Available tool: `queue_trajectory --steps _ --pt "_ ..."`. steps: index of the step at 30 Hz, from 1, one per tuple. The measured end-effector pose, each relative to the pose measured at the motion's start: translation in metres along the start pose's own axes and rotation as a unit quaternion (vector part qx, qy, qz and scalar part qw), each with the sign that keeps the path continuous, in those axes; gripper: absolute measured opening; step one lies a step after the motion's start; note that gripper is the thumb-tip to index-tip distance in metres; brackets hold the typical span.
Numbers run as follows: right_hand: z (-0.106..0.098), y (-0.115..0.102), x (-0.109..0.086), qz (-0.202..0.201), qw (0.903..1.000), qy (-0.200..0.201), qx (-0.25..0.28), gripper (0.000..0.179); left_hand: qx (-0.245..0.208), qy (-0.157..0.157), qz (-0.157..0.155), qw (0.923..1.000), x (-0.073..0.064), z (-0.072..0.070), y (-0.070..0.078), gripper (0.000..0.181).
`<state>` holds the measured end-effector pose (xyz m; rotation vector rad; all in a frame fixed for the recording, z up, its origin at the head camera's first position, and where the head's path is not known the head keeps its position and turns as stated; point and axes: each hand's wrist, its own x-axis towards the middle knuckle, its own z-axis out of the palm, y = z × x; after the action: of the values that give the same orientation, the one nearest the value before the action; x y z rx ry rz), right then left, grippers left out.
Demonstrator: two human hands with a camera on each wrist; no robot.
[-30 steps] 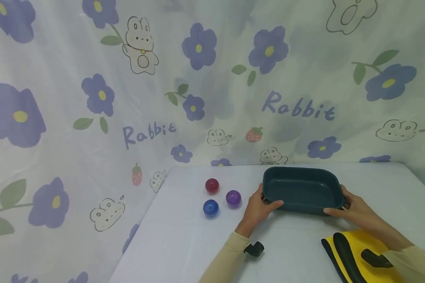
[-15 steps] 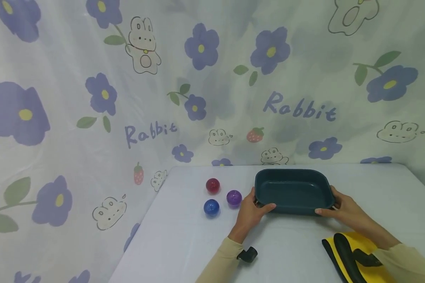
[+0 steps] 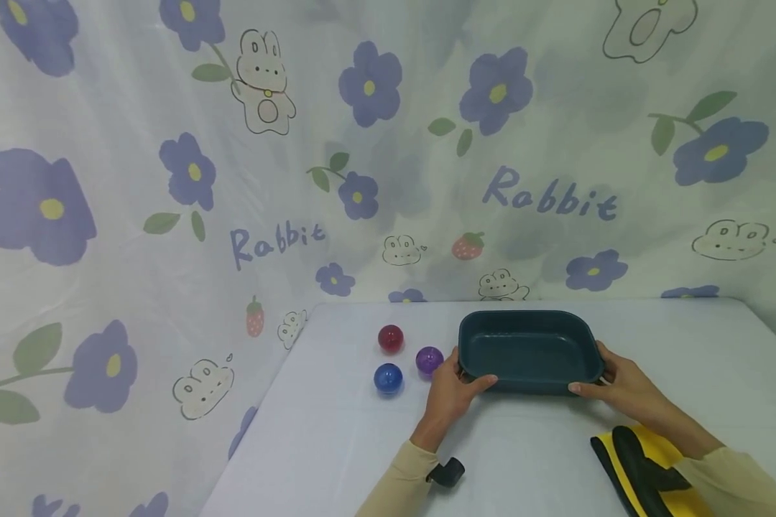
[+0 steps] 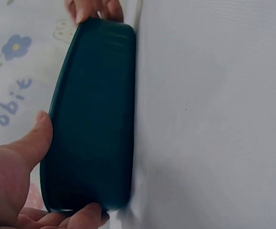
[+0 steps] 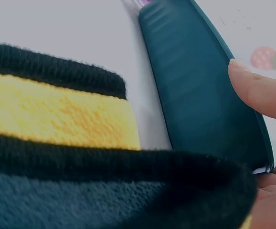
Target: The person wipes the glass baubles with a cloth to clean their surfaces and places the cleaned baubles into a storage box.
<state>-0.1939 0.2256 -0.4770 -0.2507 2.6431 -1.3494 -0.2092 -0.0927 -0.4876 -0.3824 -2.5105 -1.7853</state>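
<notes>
One dark teal dish [image 3: 529, 353], oblong, round-cornered, open-topped, faintly glossy

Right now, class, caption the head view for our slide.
Left hand and right hand hold a teal dish near a red ball, blue ball and purple ball.
</notes>
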Motion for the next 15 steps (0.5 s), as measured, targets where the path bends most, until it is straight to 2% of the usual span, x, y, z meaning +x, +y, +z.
queue_trajectory --steps 8,15 --pt "0.004 -0.002 -0.002 -0.006 1.0 0.0 0.006 0.114 0.033 0.02 -0.016 0.9992 -0.008 -0.004 0.004 0.07" --pt "0.008 -0.005 -0.002 -0.024 0.9992 -0.007 0.033 0.112 0.027 0.021 -0.03 0.999 -0.013 -0.01 0.004 0.073"
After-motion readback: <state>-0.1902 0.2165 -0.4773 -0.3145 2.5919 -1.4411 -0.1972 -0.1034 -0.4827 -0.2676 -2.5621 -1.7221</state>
